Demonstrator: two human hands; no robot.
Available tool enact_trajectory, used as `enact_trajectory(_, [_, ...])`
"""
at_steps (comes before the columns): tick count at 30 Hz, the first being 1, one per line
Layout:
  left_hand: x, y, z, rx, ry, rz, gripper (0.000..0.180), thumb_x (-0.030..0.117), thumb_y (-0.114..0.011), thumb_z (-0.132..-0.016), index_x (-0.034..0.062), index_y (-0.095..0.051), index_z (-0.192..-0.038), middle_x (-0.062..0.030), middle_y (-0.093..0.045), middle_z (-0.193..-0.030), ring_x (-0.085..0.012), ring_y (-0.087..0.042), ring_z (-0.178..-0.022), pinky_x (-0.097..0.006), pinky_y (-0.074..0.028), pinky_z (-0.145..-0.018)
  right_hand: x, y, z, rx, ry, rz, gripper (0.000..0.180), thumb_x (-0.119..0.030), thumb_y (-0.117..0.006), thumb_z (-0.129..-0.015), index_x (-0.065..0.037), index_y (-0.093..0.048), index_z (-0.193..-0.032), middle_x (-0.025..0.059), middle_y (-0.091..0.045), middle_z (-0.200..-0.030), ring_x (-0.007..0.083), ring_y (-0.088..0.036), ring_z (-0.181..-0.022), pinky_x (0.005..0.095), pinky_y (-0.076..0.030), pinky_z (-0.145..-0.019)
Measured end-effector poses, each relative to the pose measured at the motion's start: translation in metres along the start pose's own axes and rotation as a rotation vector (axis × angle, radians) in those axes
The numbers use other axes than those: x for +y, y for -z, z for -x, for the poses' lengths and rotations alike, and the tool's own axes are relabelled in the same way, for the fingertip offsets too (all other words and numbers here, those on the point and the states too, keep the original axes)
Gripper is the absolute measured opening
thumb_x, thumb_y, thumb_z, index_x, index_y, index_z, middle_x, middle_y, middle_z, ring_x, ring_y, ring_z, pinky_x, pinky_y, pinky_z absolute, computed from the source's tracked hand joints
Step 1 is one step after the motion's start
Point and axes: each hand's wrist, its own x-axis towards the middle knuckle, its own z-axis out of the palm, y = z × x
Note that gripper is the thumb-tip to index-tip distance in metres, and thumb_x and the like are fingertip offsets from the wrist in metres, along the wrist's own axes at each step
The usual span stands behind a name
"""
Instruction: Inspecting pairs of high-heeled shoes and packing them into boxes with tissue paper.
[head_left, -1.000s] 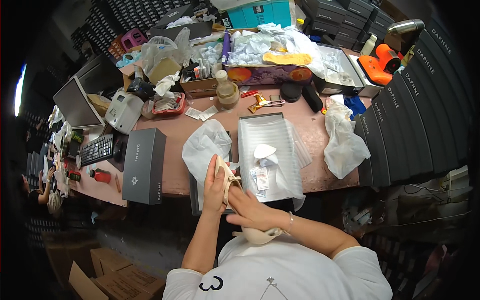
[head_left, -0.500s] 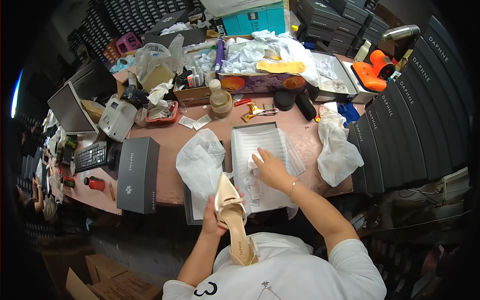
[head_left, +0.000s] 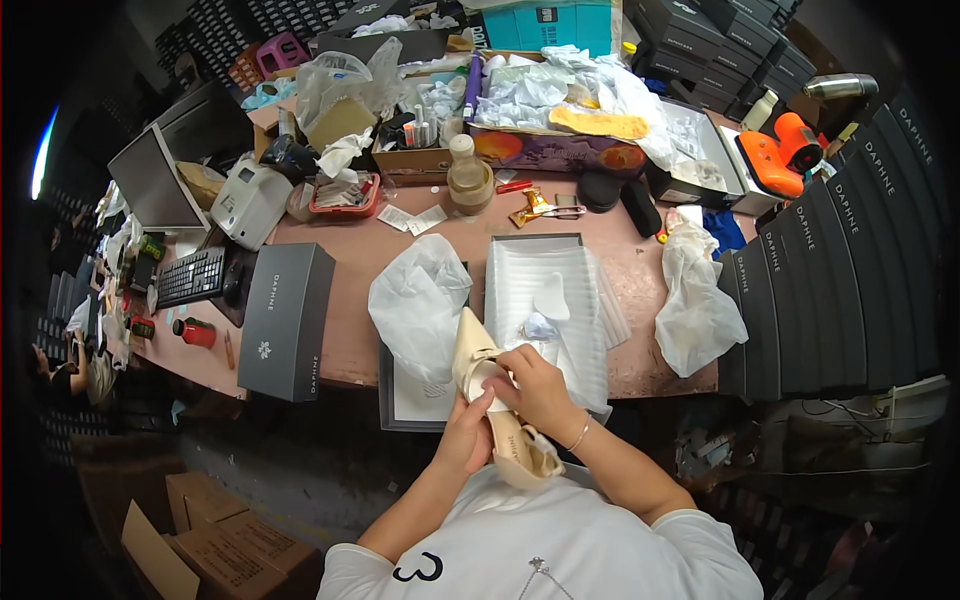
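A cream pointed-toe shoe (head_left: 470, 345) is tilted in front of my chest, toe away from me. My left hand (head_left: 464, 435) is closed round its left side, thumb at the opening. My right hand (head_left: 535, 388) is closed at the shoe's opening, fingers pressing a white rounded pad (head_left: 483, 378) against the inside; the fingers partly hide it. Beyond the hands lies an open shoe box (head_left: 535, 240) lined with white ribbed foam sheet. Another white pad (head_left: 551, 297) and a small bluish-white packet (head_left: 538, 327) lie on the foam.
Crumpled white tissue paper (head_left: 418, 305) lies over the box's left part. A closed dark grey shoe box (head_left: 285, 320) stands left, beside a keyboard (head_left: 192, 277). Stacked dark boxes (head_left: 820, 270) rise on the right. A bottle (head_left: 468, 178) and a paper-filled carton (head_left: 550, 150) stand behind.
My right hand has come from the box to the shoe with a white pad. The shoe has been raised slightly and turned. The view has shifted a little.
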Motion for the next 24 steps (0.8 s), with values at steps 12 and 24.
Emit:
enact_trajectory(12, [-0.001,-0.002,0.010,0.001,0.041,-0.132,0.054,0.046,-0.034,-0.099,0.0093,-0.030,-0.138,-0.0141,-0.047,-0.129,-0.0266,-0.051,-0.118,-0.042,-0.046,-0.097,-0.012,0.009,0.006,-0.331,0.096,0.070,0.040,-0.019,-0.070,-0.079,-0.010,-0.059,-0.117,0.0098,-0.055,-0.104,0.0269,-0.057,-0.093,0.0357,-0.051,-0.075])
enact_trajectory(24, [0.012,-0.003,0.014,-0.026,-0.053,-0.099,0.073,0.062,-0.022,-0.095,0.0072,-0.029,-0.142,-0.0093,-0.043,-0.137,-0.0210,-0.042,-0.127,-0.037,-0.035,-0.106,-0.032,0.000,0.006,-0.208,0.194,0.170,0.028,-0.022,-0.069,-0.077,-0.006,-0.059,-0.097,0.0068,-0.056,-0.086,0.0252,-0.058,-0.076,0.0355,-0.050,-0.064])
